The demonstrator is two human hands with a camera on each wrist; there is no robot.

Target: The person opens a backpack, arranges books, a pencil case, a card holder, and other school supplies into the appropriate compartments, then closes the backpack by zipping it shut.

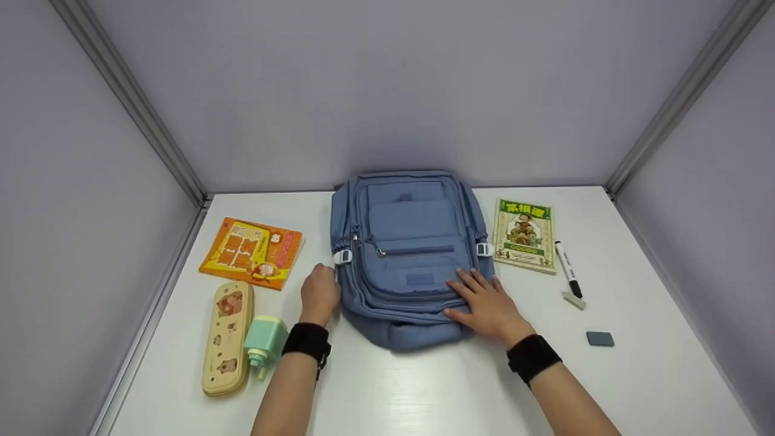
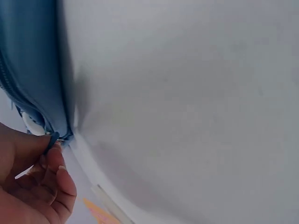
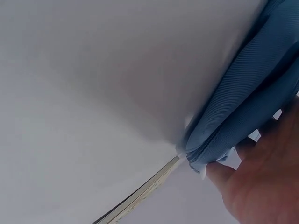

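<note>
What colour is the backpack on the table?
The backpack is plain blue, clearest in the head view.

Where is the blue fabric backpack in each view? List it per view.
Head: blue fabric backpack lies mid-table, between both hands.
Left wrist: its zippered edge fills the upper left.
Right wrist: it fills the upper right.
Shared landmark: the backpack's zipper seam.

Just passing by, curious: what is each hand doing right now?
Left hand: pinches a zipper pull at the blue backpack's side.
Right hand: open, fingers flat on the backpack.
</note>
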